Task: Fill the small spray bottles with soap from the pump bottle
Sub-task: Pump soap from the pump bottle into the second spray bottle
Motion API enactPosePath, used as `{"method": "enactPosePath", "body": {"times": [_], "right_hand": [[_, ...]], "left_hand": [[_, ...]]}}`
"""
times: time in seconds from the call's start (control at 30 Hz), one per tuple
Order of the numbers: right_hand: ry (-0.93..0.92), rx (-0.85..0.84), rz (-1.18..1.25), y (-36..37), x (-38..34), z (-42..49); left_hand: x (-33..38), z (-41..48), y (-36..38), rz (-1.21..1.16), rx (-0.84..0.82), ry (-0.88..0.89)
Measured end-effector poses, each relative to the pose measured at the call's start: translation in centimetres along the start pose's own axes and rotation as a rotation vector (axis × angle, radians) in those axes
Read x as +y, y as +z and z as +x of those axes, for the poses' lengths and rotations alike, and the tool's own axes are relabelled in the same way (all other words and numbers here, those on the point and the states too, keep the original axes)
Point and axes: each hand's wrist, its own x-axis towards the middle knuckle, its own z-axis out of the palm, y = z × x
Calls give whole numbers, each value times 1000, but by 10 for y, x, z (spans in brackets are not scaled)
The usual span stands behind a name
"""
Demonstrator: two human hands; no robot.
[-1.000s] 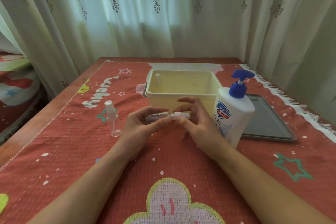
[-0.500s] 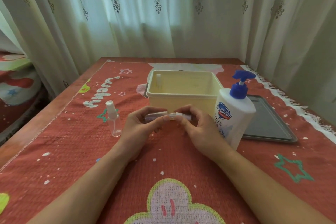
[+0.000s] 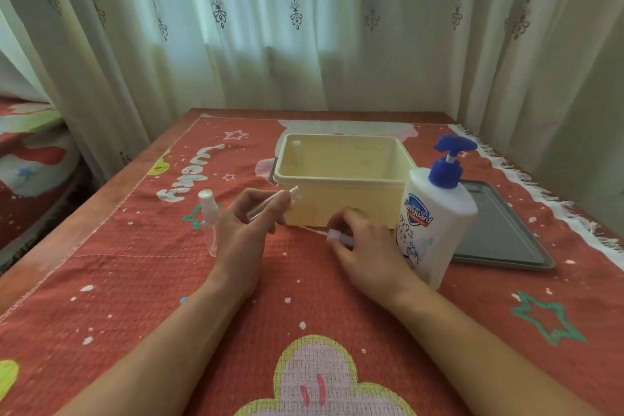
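Observation:
My left hand (image 3: pixel 244 230) grips a small clear spray bottle (image 3: pixel 270 203), tilted, with its uncapped neck pointing up and right. My right hand (image 3: pixel 364 246) rests low on the cloth and holds the bottle's white spray top (image 3: pixel 334 235), whose thin dip tube sticks out to the left. A white pump bottle (image 3: pixel 435 226) with a blue pump stands just right of my right hand. Another capped small spray bottle (image 3: pixel 208 216) stands upright to the left of my left hand. One more small bottle (image 3: pixel 296 152) stands inside the cream tub.
A cream plastic tub (image 3: pixel 341 176) sits right behind my hands. A dark grey tray (image 3: pixel 496 230) lies flat at the right, behind the pump bottle. The table carries a red patterned cloth (image 3: pixel 135 280); curtains hang behind it.
The spray top has come off the bottle. My right hand has drawn it down and to the right, while my left hand has tipped the bottle's neck upward.

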Motion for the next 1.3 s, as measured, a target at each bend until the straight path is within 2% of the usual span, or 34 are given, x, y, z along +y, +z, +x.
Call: {"method": "enactPosePath", "body": {"times": [0.13,0.27,0.43,0.57,0.67,0.77,0.87,0.97,1.03,1.17,1.3], "right_hand": [[-65,-27,-142,4,-1,4],[-87,-14,-144,7,-3,4],[-161,202,27,-10,-18,-4],[-326,359,90,-42,-46,-12],[-479,459,-9,-77,-69,-10],[-580,592,-233,-120,-71,3],[-457,623,-282,-146,-49,16],[-173,457,49,-147,-20,22],[-65,356,309,-142,-7,23],[31,294,683,-131,-5,21],[42,309,736,-129,-6,20]], "left_hand": [[0,-3,5,-5,6,2],[-4,-4,8,74,-39,44],[-6,-5,11,98,-82,78],[1,-14,32,89,-60,82],[10,-22,59,64,-99,71],[19,-27,87,90,-126,132],[23,-34,112,96,-94,192],[24,-41,129,96,-108,228],[28,-43,137,109,-108,277],[33,-42,146,136,-99,319],[32,-44,149,155,-88,314]]}}
